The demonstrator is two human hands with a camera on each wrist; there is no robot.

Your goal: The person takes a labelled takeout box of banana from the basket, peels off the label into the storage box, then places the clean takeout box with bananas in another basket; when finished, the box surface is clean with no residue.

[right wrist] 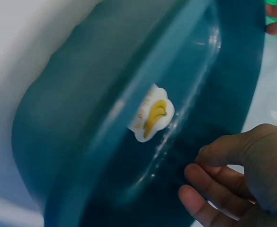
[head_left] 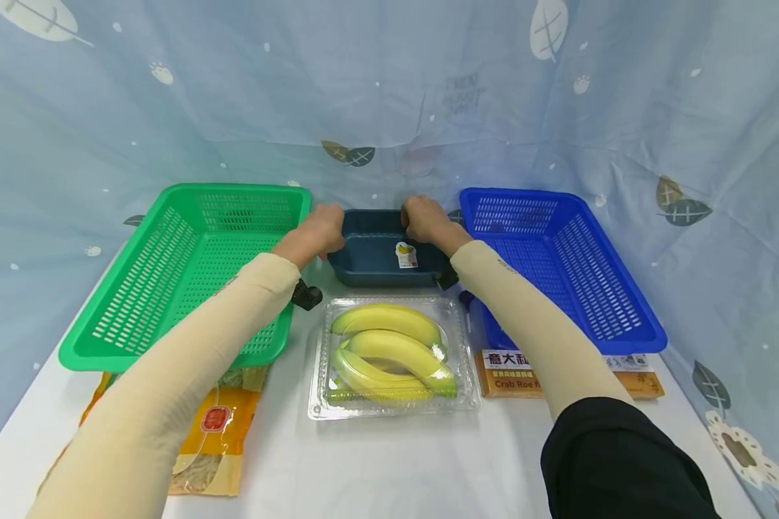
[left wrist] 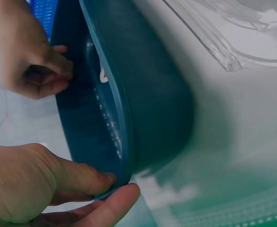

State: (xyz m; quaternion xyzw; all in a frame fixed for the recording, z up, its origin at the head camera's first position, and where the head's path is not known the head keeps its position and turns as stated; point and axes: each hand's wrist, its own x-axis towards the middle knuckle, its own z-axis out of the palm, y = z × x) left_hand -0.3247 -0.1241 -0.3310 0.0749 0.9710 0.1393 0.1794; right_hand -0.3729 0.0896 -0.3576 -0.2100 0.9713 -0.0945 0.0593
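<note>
Near the head view's centre, the tray [head_left: 383, 278] is lying above the bananas [head_left: 396, 349]; the step, seemingly, is positioning it. Low in the left wrist view, the left hand [left wrist: 39, 182] is pinching its rim. Lower right in the right wrist view, the right hand [right wrist: 263, 175] is bending fingers at its edge; whether gripping, I cannot tell. The next move is probably needing an even grip.

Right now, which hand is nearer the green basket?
Left. The left hand is beside the green basket; the right hand is farther off, at the right end of the teal tub.
</note>
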